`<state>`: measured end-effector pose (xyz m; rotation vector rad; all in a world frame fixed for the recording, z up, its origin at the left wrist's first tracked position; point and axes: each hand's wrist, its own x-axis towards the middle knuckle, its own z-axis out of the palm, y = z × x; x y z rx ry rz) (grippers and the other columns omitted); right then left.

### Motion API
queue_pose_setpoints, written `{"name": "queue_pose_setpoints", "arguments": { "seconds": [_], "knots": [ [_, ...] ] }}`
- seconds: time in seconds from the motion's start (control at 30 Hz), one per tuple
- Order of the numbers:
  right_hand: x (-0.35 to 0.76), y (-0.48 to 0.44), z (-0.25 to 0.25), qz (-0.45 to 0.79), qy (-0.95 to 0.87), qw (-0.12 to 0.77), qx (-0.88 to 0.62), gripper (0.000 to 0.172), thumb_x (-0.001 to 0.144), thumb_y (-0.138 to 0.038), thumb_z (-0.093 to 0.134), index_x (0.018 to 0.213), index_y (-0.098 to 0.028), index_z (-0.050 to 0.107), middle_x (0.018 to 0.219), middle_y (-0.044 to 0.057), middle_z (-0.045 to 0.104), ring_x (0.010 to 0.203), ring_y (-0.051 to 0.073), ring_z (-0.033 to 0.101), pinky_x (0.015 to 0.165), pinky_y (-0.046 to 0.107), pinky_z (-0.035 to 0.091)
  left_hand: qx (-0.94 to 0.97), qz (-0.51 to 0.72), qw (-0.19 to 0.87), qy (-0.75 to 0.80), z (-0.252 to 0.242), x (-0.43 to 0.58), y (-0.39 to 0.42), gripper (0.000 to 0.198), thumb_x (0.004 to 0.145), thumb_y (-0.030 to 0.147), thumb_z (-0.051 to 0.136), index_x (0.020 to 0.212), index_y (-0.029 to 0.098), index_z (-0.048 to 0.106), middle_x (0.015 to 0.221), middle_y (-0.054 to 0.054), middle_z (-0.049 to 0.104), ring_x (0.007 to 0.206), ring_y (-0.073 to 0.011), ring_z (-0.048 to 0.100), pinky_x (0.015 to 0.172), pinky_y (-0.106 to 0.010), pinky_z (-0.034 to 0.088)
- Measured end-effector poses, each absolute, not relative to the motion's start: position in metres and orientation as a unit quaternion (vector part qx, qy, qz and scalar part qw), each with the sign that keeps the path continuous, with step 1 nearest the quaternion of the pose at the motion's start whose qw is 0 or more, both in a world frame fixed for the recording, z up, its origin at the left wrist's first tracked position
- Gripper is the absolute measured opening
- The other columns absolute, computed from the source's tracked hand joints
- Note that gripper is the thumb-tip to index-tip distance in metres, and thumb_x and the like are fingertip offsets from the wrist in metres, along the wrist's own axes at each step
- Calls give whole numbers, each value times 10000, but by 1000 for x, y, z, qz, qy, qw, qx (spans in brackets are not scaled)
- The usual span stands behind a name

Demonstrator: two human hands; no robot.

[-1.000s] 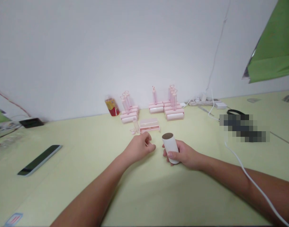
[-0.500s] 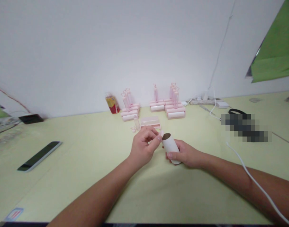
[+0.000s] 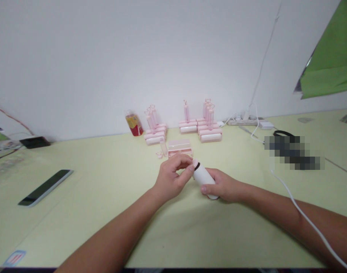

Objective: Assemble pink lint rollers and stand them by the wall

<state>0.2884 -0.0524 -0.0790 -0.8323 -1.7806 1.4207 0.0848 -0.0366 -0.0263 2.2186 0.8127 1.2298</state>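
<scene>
My right hand (image 3: 220,185) is closed around a white lint roller refill roll (image 3: 204,177), tilted with its upper end toward my left hand. Between the thumb and fingers of my left hand (image 3: 175,174) is a small pale pink end cap (image 3: 195,163). It sits at the mouth of the roll, and a dark strip of the opening still shows beside it. Beyond my left hand lies an open pink lint roller case (image 3: 180,148). A clear pink handle (image 3: 163,146) and a small pink loop piece (image 3: 159,154) lie left of that case.
Several pink lint rollers stand at the back, in a left group (image 3: 155,132) and a right group (image 3: 210,129). A yellow-red packet (image 3: 134,124) leans by the wall. A phone (image 3: 45,188) lies left. A white cable (image 3: 301,212) crosses over my right forearm; a power strip (image 3: 241,122) is behind.
My left hand has brought the pink cap over the roll's open end, covering most of the opening. The roll has tilted further toward my left hand.
</scene>
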Motion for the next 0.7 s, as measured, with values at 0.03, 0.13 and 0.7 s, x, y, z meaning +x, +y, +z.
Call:
{"name": "queue_pose_setpoints", "arguments": {
  "seconds": [0.03, 0.13, 0.7],
  "knots": [
    [288, -53, -79, 557, -681, 351, -320, 514, 739, -573, 733, 982, -151, 571, 746, -22, 484, 637, 113, 403, 556, 222, 321, 810, 445, 239, 298, -26, 85, -37, 121, 893, 271, 607, 918, 166, 660, 926, -72, 694, 837, -155, 655, 743, -267, 561],
    [288, -53, -79, 571, -673, 346, -317, 510, 739, -564, 740, 978, -151, 560, 739, -25, 483, 622, 108, 405, 543, 218, 325, 812, 441, 236, 302, -27, 84, -37, 122, 888, 258, 611, 942, 163, 664, 916, -72, 700, 813, -152, 658, 728, -266, 558],
    [289, -53, -79, 615, -637, 344, -313, 529, 735, -608, 733, 934, -157, 541, 680, -16, 558, 512, 94, 484, 459, 207, 384, 846, 426, 191, 258, -24, 80, -38, 191, 862, 196, 617, 1052, 184, 633, 1085, -94, 646, 1007, -190, 616, 813, -297, 543]
  ]
}}
